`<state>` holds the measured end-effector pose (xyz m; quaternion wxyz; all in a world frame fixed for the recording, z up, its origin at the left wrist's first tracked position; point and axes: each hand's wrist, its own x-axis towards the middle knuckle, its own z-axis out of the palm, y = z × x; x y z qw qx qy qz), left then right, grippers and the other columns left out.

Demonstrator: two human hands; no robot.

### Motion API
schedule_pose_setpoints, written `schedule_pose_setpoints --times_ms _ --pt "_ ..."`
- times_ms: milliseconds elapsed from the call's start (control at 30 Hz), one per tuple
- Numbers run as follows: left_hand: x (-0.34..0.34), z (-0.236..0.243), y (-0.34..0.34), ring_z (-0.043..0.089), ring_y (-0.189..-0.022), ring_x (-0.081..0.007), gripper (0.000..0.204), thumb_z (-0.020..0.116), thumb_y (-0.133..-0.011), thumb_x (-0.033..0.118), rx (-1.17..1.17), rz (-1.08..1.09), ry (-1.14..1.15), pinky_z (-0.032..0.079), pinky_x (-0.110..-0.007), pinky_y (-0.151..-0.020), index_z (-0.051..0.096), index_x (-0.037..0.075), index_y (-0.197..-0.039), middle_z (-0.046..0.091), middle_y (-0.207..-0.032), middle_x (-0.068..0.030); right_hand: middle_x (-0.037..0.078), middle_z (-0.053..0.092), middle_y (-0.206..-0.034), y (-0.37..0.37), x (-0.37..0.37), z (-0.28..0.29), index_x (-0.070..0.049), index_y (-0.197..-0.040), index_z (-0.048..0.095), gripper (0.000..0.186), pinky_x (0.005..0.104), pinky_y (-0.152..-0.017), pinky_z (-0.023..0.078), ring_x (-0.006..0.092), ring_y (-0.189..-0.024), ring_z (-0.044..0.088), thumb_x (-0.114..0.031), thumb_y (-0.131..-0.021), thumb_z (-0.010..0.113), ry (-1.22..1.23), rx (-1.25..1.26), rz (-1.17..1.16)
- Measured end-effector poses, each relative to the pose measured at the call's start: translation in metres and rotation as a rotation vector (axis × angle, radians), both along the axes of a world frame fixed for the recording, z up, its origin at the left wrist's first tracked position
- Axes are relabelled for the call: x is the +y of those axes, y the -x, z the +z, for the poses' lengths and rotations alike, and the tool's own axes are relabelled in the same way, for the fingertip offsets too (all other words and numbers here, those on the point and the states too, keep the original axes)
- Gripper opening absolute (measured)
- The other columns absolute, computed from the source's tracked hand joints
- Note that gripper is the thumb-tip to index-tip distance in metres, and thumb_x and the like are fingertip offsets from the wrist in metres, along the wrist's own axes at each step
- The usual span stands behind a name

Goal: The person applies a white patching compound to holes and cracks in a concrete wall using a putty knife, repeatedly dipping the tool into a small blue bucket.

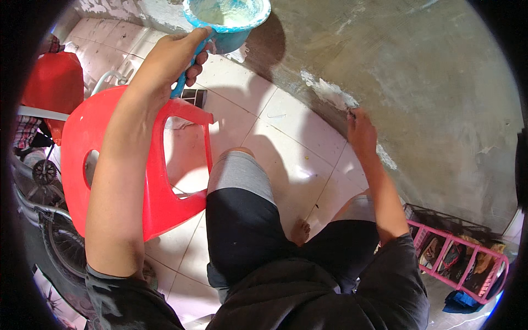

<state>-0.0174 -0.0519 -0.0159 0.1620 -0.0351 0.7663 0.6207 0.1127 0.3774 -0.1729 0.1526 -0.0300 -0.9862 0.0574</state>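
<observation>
A blue dipper with white paste inside and smeared on its rim is held up at the top. My left hand is closed round its long handle, above a red plastic stool. My right hand is closed at the lower part of the grey wall, beside a rough white patch; what its fingers grip is mostly hidden and too small to make out. My knees are bent over the tiled floor, with one bare foot showing.
A red container, plaid cloth and a bicycle crowd the left. A pink plastic rack holding footwear stands at lower right along the wall. White tiles run between the stool and the wall.
</observation>
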Motion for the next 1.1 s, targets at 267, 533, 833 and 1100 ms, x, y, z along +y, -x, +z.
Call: schedule_pose_setpoints --times_ms 267,533,833,1100 --pt "0.005 0.005 0.001 0.043 -0.051 -0.004 0.036 0.06 -0.095 0.042 -0.024 0.022 -0.012 0.037 -0.021 -0.042 0.058 0.006 -0.094 0.05 -0.069 0.0038 0.017 0.062 -0.105 0.032 -0.014 -0.021 -0.011 -0.112 0.054 0.02 0.0514 -0.072 0.053 0.0409 -0.088 0.064 -0.025 -0.097 0.053 -0.058 -0.13 -0.034" --pt "0.005 0.005 0.0 0.044 -0.05 -0.0047 0.036 0.059 -0.095 0.042 -0.024 0.013 -0.005 0.036 -0.021 -0.041 0.058 0.006 -0.095 0.05 -0.069 0.003 0.016 0.062 -0.106 -0.008 0.0 0.014 -0.011 -0.114 0.054 0.022 0.0504 -0.072 0.054 0.0389 -0.092 0.065 -0.026 -0.097 0.053 -0.006 -0.121 -0.005" --pt "-0.001 0.005 -0.001 0.043 -0.05 -0.0057 0.034 0.059 -0.095 0.04 -0.051 0.028 -0.006 0.035 -0.023 -0.044 0.058 0.007 -0.092 0.05 -0.068 0.0026 0.016 0.063 -0.102 0.006 -0.005 -0.005 -0.012 -0.111 0.053 0.02 0.0517 -0.071 0.053 0.0408 -0.084 0.065 -0.022 -0.094 0.058 -0.037 -0.119 -0.17" --pt "0.005 0.009 -0.003 0.041 -0.047 -0.0048 0.035 0.06 -0.095 0.043 -0.078 0.053 0.023 0.03 -0.021 -0.042 0.058 0.008 -0.093 0.05 -0.066 0.0042 0.019 0.062 -0.102 -0.002 -0.018 0.002 -0.01 -0.117 0.052 0.028 0.0493 -0.069 0.055 0.0367 -0.084 0.067 -0.019 -0.092 0.058 -0.036 -0.238 -0.073"
